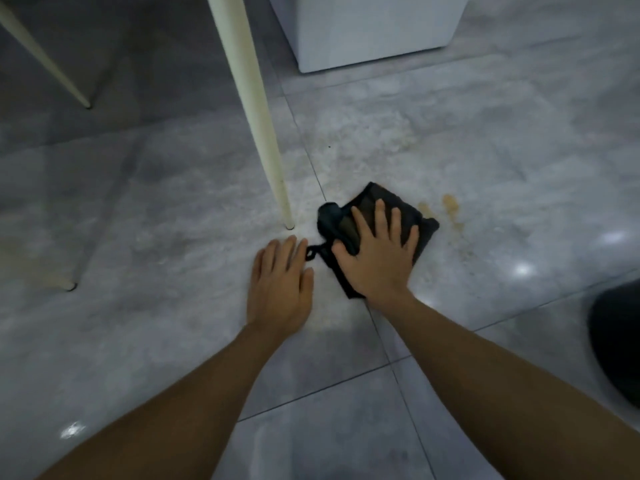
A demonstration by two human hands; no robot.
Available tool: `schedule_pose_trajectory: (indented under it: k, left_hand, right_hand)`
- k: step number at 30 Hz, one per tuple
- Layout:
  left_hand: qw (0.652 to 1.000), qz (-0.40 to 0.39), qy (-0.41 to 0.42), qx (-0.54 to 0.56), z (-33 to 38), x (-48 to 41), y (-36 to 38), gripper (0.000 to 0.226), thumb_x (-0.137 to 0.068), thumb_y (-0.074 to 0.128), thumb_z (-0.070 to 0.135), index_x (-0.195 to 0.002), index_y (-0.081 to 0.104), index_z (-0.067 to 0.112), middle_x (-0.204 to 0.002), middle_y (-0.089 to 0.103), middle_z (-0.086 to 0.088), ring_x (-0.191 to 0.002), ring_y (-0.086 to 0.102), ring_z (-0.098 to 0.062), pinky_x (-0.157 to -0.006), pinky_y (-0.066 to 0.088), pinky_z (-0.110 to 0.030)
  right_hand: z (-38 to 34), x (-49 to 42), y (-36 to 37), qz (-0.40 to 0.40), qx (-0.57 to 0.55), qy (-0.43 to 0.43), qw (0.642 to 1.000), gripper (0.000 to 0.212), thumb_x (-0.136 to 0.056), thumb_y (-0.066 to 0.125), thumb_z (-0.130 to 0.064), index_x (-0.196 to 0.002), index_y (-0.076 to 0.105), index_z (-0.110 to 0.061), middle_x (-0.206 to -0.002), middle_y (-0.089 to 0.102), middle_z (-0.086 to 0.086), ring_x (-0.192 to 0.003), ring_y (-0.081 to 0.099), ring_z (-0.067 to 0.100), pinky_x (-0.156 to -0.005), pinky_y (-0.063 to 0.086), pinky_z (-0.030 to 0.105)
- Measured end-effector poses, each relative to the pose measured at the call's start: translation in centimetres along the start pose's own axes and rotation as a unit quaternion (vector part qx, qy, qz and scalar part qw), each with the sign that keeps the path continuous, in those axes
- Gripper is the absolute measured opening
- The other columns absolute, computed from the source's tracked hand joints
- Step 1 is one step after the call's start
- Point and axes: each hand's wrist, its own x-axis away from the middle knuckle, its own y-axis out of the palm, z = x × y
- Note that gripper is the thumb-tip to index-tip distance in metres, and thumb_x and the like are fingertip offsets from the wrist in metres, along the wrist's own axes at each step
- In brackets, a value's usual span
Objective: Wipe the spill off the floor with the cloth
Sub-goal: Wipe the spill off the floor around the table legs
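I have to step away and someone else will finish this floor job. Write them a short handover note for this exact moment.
Right hand: flat, fingers spread, pressing the dark folded cloth onto the grey tiled floor.
Left hand: open, palm down on the floor beside the cloth, holding nothing; its fingertips are by the cloth's small loop.
Cloth lies just right of the foot of the cream chair leg.
Done: cannot tell how much has been wiped.
Left: brownish spill patches sit uncovered just right of the cloth, with fainter specks trailing below them. Slide the cloth right to take them.
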Motion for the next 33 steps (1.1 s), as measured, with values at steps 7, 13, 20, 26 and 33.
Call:
schedule_pose_trajectory:
  k: [7, 13, 20, 26, 33]
  left_hand:
    - [1.000, 0.023, 0.003, -0.013, 3.0, -2.5, 1.0, 0.049, -0.101, 0.045, 0.026, -0.149, 0.043, 0.015, -0.153, 0.043, -0.007, -0.134, 0.036, -0.031, -0.109, 0.034, -0.047]
    - [0.998, -0.013, -0.033, -0.053, 5.1, -3.2, 2.5, 0.063, -0.103, 0.015, 0.053, -0.160, 0.008, 0.027, -0.169, 0.006, -0.003, -0.155, -0.002, -0.033, -0.124, -0.002, -0.050]
    - [0.998, -0.015, -0.014, -0.056, 4.5, -3.0, 2.1, 0.065, -0.102, 0.017, 0.057, -0.160, 0.012, 0.027, -0.169, 0.007, -0.002, -0.155, -0.001, -0.032, -0.124, 0.002, -0.053]
    - [0.998, -0.015, -0.028, -0.059, 5.0, -2.9, 2.6, 0.063, -0.102, 0.018, 0.052, -0.160, 0.005, 0.029, -0.169, 0.002, -0.001, -0.155, -0.008, -0.031, -0.124, -0.001, -0.054]
    - [0.998, -0.016, -0.015, -0.053, 4.5, -3.0, 2.3, 0.060, -0.104, 0.016, 0.051, -0.160, 0.014, 0.029, -0.169, 0.006, 0.001, -0.155, -0.005, -0.029, -0.124, 0.002, -0.052]
  right_hand:
    - [6.2, 6.0, -0.9, 0.037, -0.003, -0.083, 0.996, 0.064, -0.089, 0.046, -0.061, -0.148, 0.050, -0.036, -0.166, 0.033, 0.004, -0.153, 0.028, 0.031, -0.123, 0.011, 0.059]
    - [6.9, -3.6, -1.9, 0.014, 0.006, 0.105, 0.994, 0.075, -0.089, 0.036, -0.074, -0.156, 0.032, -0.041, -0.171, 0.015, 0.004, -0.157, 0.007, 0.032, -0.122, 0.002, 0.064]
    - [7.2, 2.1, -1.4, 0.040, 0.000, -0.086, 0.995, 0.062, -0.090, 0.044, -0.062, -0.147, 0.051, -0.037, -0.165, 0.034, 0.003, -0.153, 0.027, 0.030, -0.124, 0.010, 0.059]
    - [8.0, -7.1, -2.3, 0.015, -0.003, 0.100, 0.995, 0.072, -0.088, 0.036, -0.070, -0.154, 0.034, -0.043, -0.171, 0.017, 0.003, -0.157, 0.009, 0.032, -0.122, 0.001, 0.064]
    - [5.5, -0.7, -0.9, 0.034, 0.003, -0.092, 0.995, 0.061, -0.090, 0.041, -0.064, -0.145, 0.052, -0.038, -0.165, 0.035, 0.002, -0.152, 0.028, 0.029, -0.124, 0.009, 0.059]
